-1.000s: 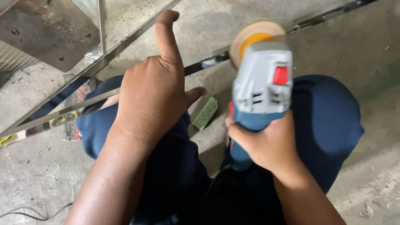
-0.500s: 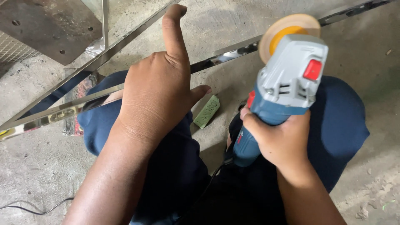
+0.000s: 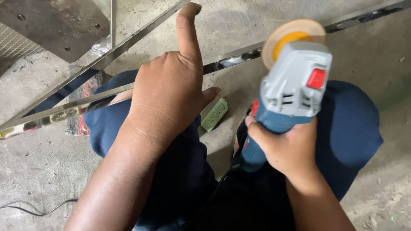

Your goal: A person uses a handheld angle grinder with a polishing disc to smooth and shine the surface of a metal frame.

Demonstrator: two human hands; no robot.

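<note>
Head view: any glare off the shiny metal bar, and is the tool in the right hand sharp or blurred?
In the head view, the polished metal bar mirrors its surroundings with bright patches, not blown out. The grinder in the right hand is slightly soft, its yellow disc most of all. The left hand is sharp. Light is even and diffuse, with soft shadows on the concrete floor.

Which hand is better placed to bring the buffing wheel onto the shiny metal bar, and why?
Right. The right hand already has its grip around the blue-and-grey angle grinder, whose yellow-centred buffing wheel hangs close to the polished steel bar. The left hand rests on that bar, holding no tool.
</note>
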